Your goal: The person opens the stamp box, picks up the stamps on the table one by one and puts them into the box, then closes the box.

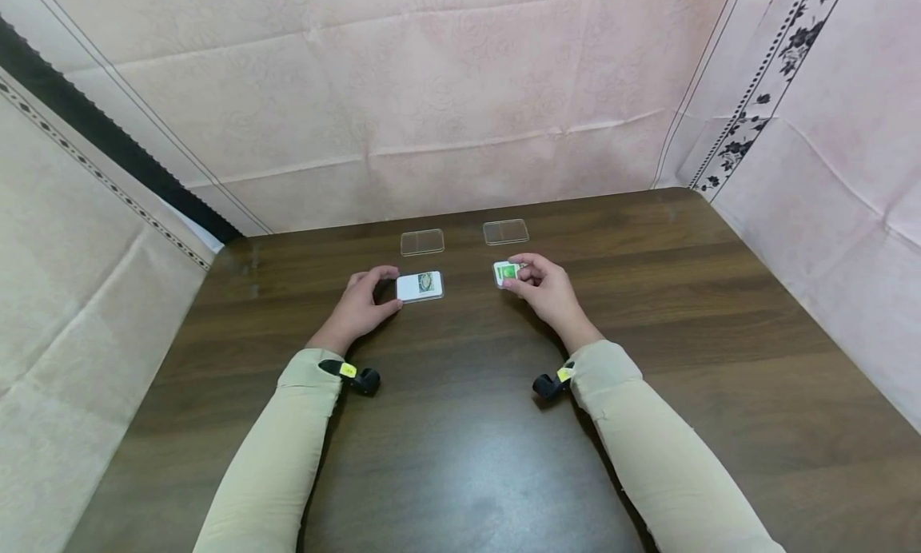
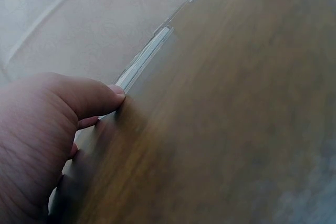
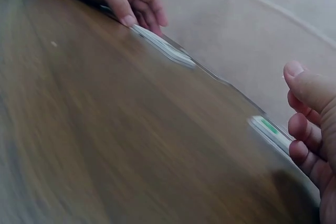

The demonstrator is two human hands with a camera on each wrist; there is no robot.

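Note:
On the table lies a clear plastic case of white cards (image 1: 413,288), its top card showing a small dark picture. My left hand (image 1: 357,307) holds this case by its left end. In the left wrist view the left thumb (image 2: 107,95) touches the case's corner (image 2: 143,61). To the right, a second card case (image 1: 501,275) has a green picture on its top card. Over its right end is my right hand (image 1: 550,296), fingers loosely bent. The right wrist view shows the right thumb (image 3: 310,85) raised clear of that case (image 3: 268,132); other fingertips overlap its end.
Two clear plastic lids or trays, one on the left (image 1: 422,242) and one on the right (image 1: 506,232), lie behind the cases near the far edge of the brown wooden table (image 1: 432,425). Pale cloth (image 1: 460,97) hangs behind the table.

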